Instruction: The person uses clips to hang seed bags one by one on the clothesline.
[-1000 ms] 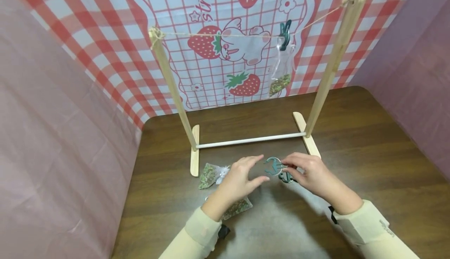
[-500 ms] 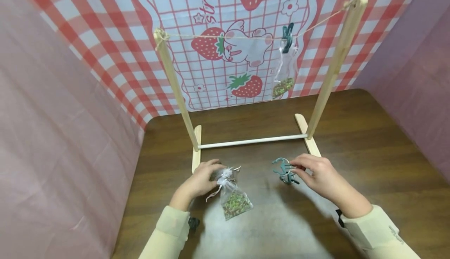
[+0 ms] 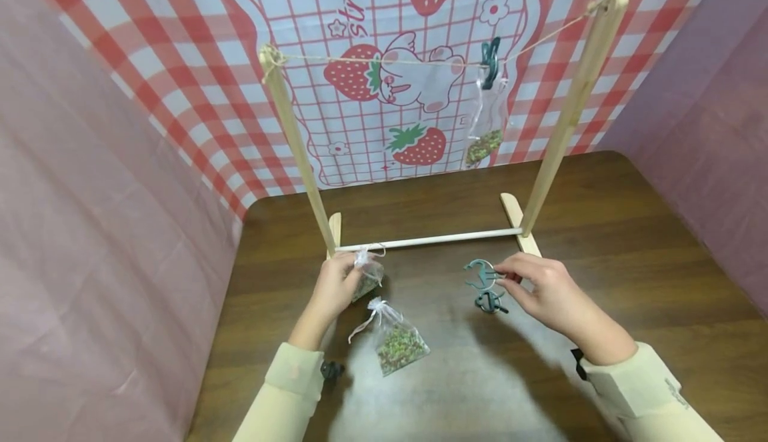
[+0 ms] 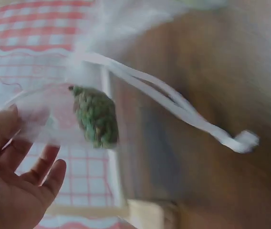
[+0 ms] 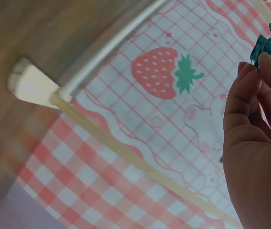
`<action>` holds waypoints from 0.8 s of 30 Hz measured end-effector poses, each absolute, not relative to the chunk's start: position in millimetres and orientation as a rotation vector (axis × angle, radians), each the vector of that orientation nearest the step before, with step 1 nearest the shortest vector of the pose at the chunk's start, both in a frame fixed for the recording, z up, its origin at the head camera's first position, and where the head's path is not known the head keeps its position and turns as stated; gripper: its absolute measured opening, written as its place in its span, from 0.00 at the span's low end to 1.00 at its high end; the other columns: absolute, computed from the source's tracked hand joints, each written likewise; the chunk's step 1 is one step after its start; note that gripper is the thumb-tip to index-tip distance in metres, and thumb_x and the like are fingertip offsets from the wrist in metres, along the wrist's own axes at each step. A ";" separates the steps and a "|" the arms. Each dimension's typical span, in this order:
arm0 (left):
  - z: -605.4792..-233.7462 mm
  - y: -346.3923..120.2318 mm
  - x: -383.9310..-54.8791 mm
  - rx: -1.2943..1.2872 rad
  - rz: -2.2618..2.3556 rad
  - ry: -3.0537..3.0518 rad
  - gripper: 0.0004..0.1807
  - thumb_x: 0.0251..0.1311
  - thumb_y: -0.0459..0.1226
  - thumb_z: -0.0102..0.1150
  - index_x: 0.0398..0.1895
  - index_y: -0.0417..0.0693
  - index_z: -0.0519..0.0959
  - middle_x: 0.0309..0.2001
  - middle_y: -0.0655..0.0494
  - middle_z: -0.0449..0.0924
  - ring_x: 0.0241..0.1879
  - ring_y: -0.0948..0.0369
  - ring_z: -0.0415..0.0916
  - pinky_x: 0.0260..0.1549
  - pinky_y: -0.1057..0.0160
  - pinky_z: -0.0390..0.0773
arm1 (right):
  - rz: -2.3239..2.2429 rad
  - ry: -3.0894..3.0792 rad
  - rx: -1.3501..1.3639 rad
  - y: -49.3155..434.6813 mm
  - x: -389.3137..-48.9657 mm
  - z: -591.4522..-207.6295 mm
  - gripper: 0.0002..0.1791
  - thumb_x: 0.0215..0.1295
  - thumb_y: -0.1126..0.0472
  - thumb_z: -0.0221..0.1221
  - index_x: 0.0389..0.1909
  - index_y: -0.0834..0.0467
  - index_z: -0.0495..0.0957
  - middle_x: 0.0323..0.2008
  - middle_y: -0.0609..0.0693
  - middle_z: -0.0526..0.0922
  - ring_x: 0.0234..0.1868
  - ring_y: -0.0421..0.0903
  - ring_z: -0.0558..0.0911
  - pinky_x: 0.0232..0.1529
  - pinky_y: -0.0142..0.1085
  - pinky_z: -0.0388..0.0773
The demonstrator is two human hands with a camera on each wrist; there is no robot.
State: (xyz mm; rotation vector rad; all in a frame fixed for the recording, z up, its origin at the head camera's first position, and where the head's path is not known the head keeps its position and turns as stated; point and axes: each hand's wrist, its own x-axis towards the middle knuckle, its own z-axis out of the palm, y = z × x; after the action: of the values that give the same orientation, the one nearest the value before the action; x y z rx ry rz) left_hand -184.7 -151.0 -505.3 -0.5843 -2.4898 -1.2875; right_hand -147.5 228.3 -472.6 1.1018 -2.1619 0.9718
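Note:
My left hand (image 3: pixel 331 287) pinches the gathered top of a small sheer drawstring bag (image 3: pixel 369 277) beside the stand's left foot. Dried green bits fill the bag's lower part (image 4: pixel 96 117) in the left wrist view, where a white drawstring (image 4: pixel 173 95) trails in the foreground. Between thumb and fingers my right hand (image 3: pixel 543 295) pinches a green plant clip (image 3: pixel 482 275) by its handles, its curved jaws facing left. The clip (image 5: pixel 266 45) also shows at the fingertips in the right wrist view. Just below it in the head view lies another green clip (image 3: pixel 491 303).
A second filled drawstring bag (image 3: pixel 399 347) lies on the brown table (image 3: pixel 444 395). Behind, a wooden stand (image 3: pixel 558 135) carries a string (image 3: pixel 414 63) between its posts. From the string hangs a bag (image 3: pixel 485 145) under a dark green clip (image 3: pixel 490 65). A white rod (image 3: pixel 429 239) joins the feet.
My left hand has moved left from near the right hand and taken hold of the farther bag, drawing it up toward the rod. The right hand has shifted slightly right, still holding the plant clip.

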 end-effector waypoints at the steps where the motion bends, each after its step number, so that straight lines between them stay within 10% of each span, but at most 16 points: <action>1: -500.1 -148.0 -186.6 -0.557 -1.321 -2.470 0.06 0.62 0.26 0.63 0.37 0.38 0.88 0.37 0.44 0.86 0.39 0.49 0.81 0.41 0.49 0.79 | 0.969 -2.155 1.101 227.4 -148.9 -468.5 0.17 0.76 0.52 0.57 0.40 0.62 0.86 0.35 0.49 0.85 0.29 0.40 0.80 0.29 0.28 0.76; 11: -429.7 -106.9 -219.2 -0.413 -1.485 -2.305 0.02 0.62 0.26 0.66 0.36 0.37 0.84 0.35 0.48 0.88 0.34 0.54 0.82 0.39 0.57 0.78 | 0.883 -2.112 1.059 224.3 -168.1 -385.5 0.21 0.75 0.48 0.57 0.41 0.63 0.87 0.35 0.50 0.85 0.29 0.40 0.80 0.32 0.23 0.74; 24: -331.4 -62.9 -262.7 -0.556 -1.570 -2.202 0.04 0.66 0.25 0.61 0.41 0.34 0.84 0.40 0.44 0.87 0.41 0.59 0.85 0.41 0.66 0.82 | 0.676 -2.052 1.065 201.2 -198.1 -245.0 0.10 0.55 0.77 0.68 0.39 0.69 0.86 0.36 0.57 0.87 0.31 0.41 0.78 0.37 0.21 0.71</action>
State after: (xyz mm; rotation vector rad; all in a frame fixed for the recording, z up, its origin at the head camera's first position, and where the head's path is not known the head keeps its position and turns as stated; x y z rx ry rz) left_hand -262.7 -62.9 -331.4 -0.5561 -2.2020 -1.5696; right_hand -198.1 201.2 -245.0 1.0653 -2.0524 0.6758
